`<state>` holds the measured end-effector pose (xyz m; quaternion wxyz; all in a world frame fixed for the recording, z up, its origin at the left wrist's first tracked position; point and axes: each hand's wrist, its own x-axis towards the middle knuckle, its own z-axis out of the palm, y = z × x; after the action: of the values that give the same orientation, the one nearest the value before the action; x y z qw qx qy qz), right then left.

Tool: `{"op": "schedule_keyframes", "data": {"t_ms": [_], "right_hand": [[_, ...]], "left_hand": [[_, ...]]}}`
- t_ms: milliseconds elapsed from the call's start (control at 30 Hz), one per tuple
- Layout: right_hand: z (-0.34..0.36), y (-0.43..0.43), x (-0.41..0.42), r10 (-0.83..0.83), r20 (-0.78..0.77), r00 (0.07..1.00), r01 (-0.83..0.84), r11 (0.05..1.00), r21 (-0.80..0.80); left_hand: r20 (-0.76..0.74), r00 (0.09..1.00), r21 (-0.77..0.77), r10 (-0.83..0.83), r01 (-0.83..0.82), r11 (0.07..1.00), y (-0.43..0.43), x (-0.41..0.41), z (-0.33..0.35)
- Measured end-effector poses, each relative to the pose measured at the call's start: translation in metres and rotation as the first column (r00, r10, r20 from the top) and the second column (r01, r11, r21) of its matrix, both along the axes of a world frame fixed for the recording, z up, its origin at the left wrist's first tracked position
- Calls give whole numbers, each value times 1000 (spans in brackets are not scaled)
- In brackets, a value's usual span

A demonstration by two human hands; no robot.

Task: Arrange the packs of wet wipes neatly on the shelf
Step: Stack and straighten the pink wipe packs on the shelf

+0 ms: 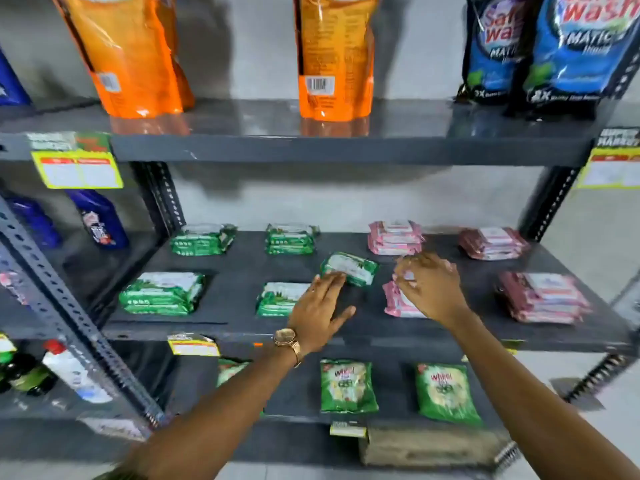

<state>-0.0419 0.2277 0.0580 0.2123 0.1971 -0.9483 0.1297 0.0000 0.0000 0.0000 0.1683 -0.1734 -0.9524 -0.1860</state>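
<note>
Left hand (320,308), watch on wrist, flat and open, fingertips touching tilted green pack (349,268) lying askew mid-shelf. Right hand (429,289) fingers curled over front pink stack (398,303); whether it grips, cannot tell. Grey shelf (242,306) carries 4 green stacks left, 4 pink stacks right, in 2 rows.

Five green groups of wet wipes (162,292) fill the shelf's (242,317) nine o'clock side, four pink groups (543,297) its three o'clock side. Above stand two orange pouches (334,53) and two blue pouches (581,46); below lie two green sachets (348,386).
</note>
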Motion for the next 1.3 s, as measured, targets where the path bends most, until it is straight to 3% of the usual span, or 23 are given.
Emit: {"op": "schedule_keyframes", "data": {"t_ms": [133,267,400,567,733,1033,1167,1300], "right_hand": [[-28,28,-38,-76,305,949,108,990,-89],[-51,59,-82,-125,420,899,197,971,-132],[-60,76,-124,-154,525,837,232,969,-87],[-57,75,-158,-126,574,809,153,988,0],[-42,69,-169,-143,677,722,152,987,47],[14,80,-146,-52,579,814,117,990,-75],[16,69,-112,96,645,758,27,984,-177],[-4,52,-87,138,672,727,-51,988,-148]], "left_hand": [[207,975,-5,83,-84,996,20,-22,-32],[290,947,-58,138,-126,990,41,-47,-50],[212,954,-82,212,-199,977,46,-58,-63],[192,957,-157,217,-188,970,45,-61,-68],[233,946,-188,227,-185,965,46,-59,-64],[218,954,-153,206,-175,973,45,-62,-69],[190,961,-122,200,-179,976,43,-62,-69],[212,955,-137,207,-181,974,43,-61,-69]]}}
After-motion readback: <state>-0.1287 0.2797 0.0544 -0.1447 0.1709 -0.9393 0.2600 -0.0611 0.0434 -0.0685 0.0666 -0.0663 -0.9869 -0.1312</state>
